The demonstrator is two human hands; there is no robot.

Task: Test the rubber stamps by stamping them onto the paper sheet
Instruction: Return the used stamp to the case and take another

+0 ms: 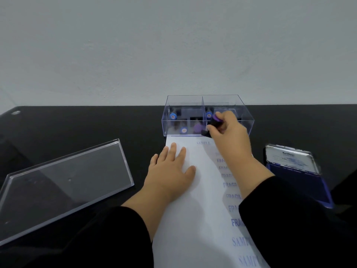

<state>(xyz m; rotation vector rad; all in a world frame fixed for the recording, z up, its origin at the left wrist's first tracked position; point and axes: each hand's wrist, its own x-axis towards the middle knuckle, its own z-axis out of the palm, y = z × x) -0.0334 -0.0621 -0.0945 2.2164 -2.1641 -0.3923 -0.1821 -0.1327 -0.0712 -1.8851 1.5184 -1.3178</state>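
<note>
Purple-topped black stamp (213, 122) pinched in right hand (228, 130); left hand (170, 169) flat on blue-printed paper sheet (202, 209).

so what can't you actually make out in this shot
- Head view: the stamp face, hidden by the gripping right hand.
- FRAGILE prints on the paper sheet: right ends covered by the right arm.
- Ink pad lid label: too small.
- Caps in the clear box: markings blurred.

Showing in blue down the paper sheet (195, 219): "SAMPLE" near the top, then repeated "FRAG…" prints cut off by the right sleeve, then "SAMP…" twice lower down. Reading "Artline" inside the ink pad lid (289, 158); smaller print there blurring.
</note>
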